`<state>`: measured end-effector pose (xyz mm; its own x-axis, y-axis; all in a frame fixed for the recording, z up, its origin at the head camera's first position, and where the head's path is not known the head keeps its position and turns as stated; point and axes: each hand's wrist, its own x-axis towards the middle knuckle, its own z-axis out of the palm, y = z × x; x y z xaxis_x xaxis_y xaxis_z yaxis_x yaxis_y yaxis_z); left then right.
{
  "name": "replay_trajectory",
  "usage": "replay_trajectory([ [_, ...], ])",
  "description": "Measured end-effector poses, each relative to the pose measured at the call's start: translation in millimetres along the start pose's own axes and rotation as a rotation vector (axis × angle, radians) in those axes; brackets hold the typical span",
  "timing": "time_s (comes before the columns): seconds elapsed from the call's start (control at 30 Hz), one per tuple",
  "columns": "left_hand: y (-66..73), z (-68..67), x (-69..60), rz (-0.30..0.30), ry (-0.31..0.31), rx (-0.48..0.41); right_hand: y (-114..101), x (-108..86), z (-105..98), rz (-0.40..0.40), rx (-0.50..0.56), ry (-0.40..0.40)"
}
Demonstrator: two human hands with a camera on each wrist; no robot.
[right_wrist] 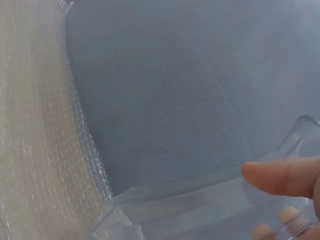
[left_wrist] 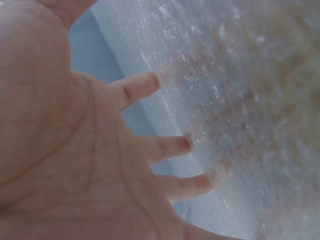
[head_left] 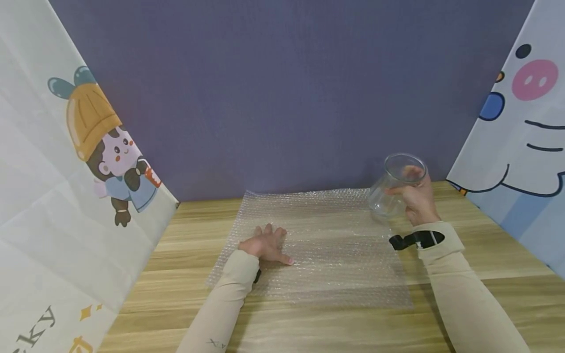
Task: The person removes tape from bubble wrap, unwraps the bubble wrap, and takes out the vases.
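A sheet of clear bubble wrap (head_left: 335, 245) lies flat over the wooden table. My left hand (head_left: 266, 244), fingers spread, rests on its left part; the left wrist view shows the fingertips (left_wrist: 182, 145) touching the bubble wrap. At the sheet's far right corner my right hand (head_left: 417, 196) grips a clear glass vase (head_left: 383, 197) with a wide rim and a broader base. In the right wrist view the thumb (right_wrist: 280, 177) lies along the glass, and other fingers show through it. Whether the base touches the sheet I cannot tell.
The wooden table (head_left: 176, 264) ends at a dark purple-grey backdrop (head_left: 273, 98). White sheets printed with cartoon figures stand on the left (head_left: 39, 162) and right (head_left: 529, 142).
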<state>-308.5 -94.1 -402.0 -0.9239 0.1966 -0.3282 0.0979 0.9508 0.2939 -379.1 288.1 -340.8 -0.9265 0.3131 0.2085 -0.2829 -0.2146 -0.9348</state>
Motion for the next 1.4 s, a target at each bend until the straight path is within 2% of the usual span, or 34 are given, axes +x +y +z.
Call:
replay_trajectory([
  [0.23,1.1,0.3,-1.2,0.001,-0.005,0.003,0,1.6,-3,0.003,-0.031,0.043],
  [0.63,1.8,0.8,-1.2,0.002,-0.009,0.005,0,4.8,-13,0.056,0.008,0.082],
  [0.93,3.1,-0.1,-2.3,-0.007,-0.007,0.009,-1,7.6,-18,0.048,0.027,0.12],
  [1.27,3.6,-0.9,-3.8,-0.019,-0.006,0.015,0,10.5,-23,0.052,-0.005,0.157],
  [1.4,3.5,-0.6,-4.0,-0.021,-0.008,0.017,0,11.3,-26,0.087,-0.031,0.163],
])
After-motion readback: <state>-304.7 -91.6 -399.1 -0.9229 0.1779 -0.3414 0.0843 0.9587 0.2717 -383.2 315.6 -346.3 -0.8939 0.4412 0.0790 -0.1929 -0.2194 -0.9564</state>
